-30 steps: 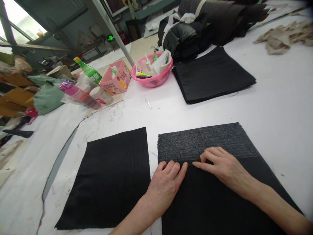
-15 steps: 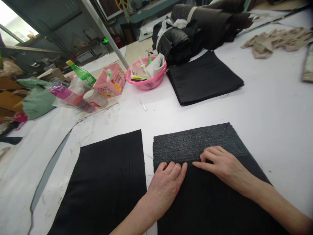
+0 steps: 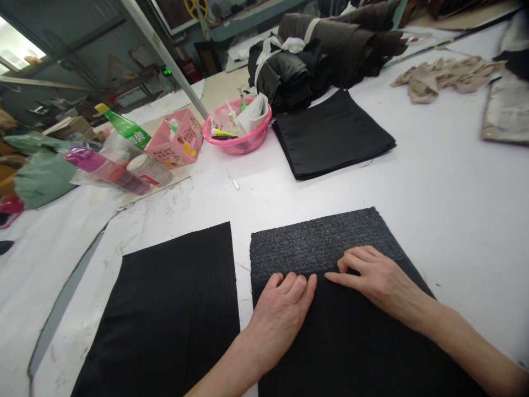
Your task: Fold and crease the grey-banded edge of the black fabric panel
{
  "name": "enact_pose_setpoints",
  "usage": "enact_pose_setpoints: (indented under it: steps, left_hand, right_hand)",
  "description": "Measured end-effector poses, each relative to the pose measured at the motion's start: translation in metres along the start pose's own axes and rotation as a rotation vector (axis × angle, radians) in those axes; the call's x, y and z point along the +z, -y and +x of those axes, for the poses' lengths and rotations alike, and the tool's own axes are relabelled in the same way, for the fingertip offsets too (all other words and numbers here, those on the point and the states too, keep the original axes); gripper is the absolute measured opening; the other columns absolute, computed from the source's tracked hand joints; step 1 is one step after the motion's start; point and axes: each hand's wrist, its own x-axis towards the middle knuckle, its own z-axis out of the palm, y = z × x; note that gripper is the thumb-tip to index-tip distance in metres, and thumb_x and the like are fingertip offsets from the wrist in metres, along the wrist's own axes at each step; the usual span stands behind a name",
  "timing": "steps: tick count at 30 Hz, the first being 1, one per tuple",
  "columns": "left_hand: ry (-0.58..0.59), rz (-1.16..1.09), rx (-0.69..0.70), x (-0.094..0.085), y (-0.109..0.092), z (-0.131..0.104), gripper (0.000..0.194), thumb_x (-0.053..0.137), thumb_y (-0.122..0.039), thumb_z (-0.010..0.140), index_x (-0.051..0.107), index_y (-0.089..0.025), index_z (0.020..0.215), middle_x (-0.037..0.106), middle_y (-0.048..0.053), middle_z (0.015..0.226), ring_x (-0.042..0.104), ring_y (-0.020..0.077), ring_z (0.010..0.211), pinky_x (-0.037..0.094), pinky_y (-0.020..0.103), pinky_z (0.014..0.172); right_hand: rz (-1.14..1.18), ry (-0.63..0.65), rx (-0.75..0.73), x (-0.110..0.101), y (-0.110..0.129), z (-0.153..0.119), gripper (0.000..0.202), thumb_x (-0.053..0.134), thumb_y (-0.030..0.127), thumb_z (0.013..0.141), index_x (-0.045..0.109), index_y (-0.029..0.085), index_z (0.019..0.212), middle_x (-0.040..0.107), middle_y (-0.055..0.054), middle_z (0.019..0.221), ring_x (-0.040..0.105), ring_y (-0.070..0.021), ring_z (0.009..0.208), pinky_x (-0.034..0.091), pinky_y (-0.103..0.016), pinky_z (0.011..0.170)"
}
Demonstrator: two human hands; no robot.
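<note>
1. Black fabric panel lies flat on the white table, overlapping a grey textured fabric piece.
2. Left hand rests palm-down, fingers extended, at the panel's upper edge; it grasps nothing.
3. Right hand presses flat alongside, fingertips nearly meeting the left hand.
4. Second black panel lies just left.

I count two hands of mine, left and right. Three flat black fabric pieces: under my fingers, beside it, farther off. One pink basin, one green bottle.
</note>
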Motion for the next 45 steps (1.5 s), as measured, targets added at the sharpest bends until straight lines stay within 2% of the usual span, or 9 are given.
enact_pose_setpoints:
  steps: [8,13,16,27,31,35,41,45]
  left_hand:
    - [0.011,0.000,-0.004,-0.007,-0.002,0.009,0.051,0.041,-0.011,0.096,0.031,-0.016,0.146,0.053,0.005,0.100,0.051,0.0200,0.090,0.044,0.037,0.078]
    - [-0.025,0.005,0.029,-0.007,-0.006,0.013,0.049,0.038,-0.007,0.096,0.033,-0.010,0.144,0.052,0.008,0.111,0.049,0.0210,0.100,0.042,0.037,0.086]
    - [-0.026,0.020,0.046,-0.007,-0.009,0.015,0.049,0.036,-0.007,0.096,0.032,-0.007,0.144,0.052,0.008,0.111,0.049,0.0203,0.098,0.043,0.037,0.085]
    - [-0.017,-0.007,0.031,-0.010,-0.011,0.024,0.050,0.041,-0.012,0.097,0.031,-0.015,0.146,0.053,0.006,0.101,0.051,0.0197,0.093,0.043,0.036,0.081]
    - [-0.034,0.000,0.053,-0.008,-0.013,0.028,0.050,0.044,-0.012,0.096,0.032,-0.012,0.145,0.053,0.008,0.110,0.051,0.0202,0.101,0.043,0.035,0.086]
    - [-0.029,-0.001,0.065,-0.009,-0.014,0.031,0.050,0.042,-0.012,0.096,0.031,-0.013,0.145,0.054,0.008,0.109,0.051,0.0200,0.098,0.043,0.035,0.083]
    - [-0.023,0.004,0.070,-0.011,-0.017,0.036,0.052,0.043,-0.012,0.096,0.030,-0.013,0.146,0.053,0.006,0.103,0.051,0.0197,0.092,0.045,0.036,0.077]
    - [-0.051,0.037,0.090,-0.008,-0.022,0.040,0.045,0.037,-0.010,0.097,0.036,-0.011,0.142,0.053,0.008,0.109,0.050,0.0199,0.099,0.045,0.035,0.082]
  right_hand:
    - [-0.020,-0.031,0.003,-0.006,-0.006,-0.008,0.029,0.041,0.019,0.103,0.060,0.029,0.123,0.055,-0.004,0.096,0.051,-0.0194,0.096,0.038,-0.037,0.083]
    - [-0.019,-0.024,0.022,-0.005,-0.003,-0.009,0.030,0.040,0.019,0.103,0.058,0.029,0.125,0.054,-0.004,0.097,0.050,-0.0195,0.095,0.038,-0.037,0.084]
    - [-0.024,-0.027,0.024,-0.006,-0.003,-0.010,0.030,0.040,0.018,0.103,0.058,0.028,0.125,0.054,-0.005,0.097,0.050,-0.0195,0.096,0.038,-0.038,0.085]
    - [-0.047,-0.049,0.039,-0.017,-0.013,-0.025,0.030,0.041,0.018,0.103,0.060,0.029,0.124,0.055,-0.004,0.095,0.051,-0.0186,0.096,0.040,-0.036,0.082]
    - [-0.036,-0.069,0.062,-0.017,-0.014,-0.029,0.032,0.041,0.016,0.102,0.060,0.031,0.124,0.056,-0.004,0.096,0.051,-0.0178,0.093,0.041,-0.035,0.081]
    - [-0.035,-0.092,0.063,-0.015,-0.015,-0.033,0.034,0.041,0.015,0.101,0.060,0.032,0.124,0.056,-0.004,0.097,0.052,-0.0174,0.093,0.041,-0.034,0.081]
    - [-0.075,-0.055,0.069,-0.017,-0.009,-0.031,0.031,0.041,0.018,0.103,0.059,0.030,0.125,0.056,-0.004,0.097,0.051,-0.0187,0.095,0.041,-0.036,0.083]
    - [-0.089,-0.072,0.057,-0.020,-0.008,-0.030,0.030,0.044,0.018,0.102,0.059,0.028,0.125,0.057,-0.004,0.096,0.052,-0.0190,0.096,0.042,-0.037,0.084]
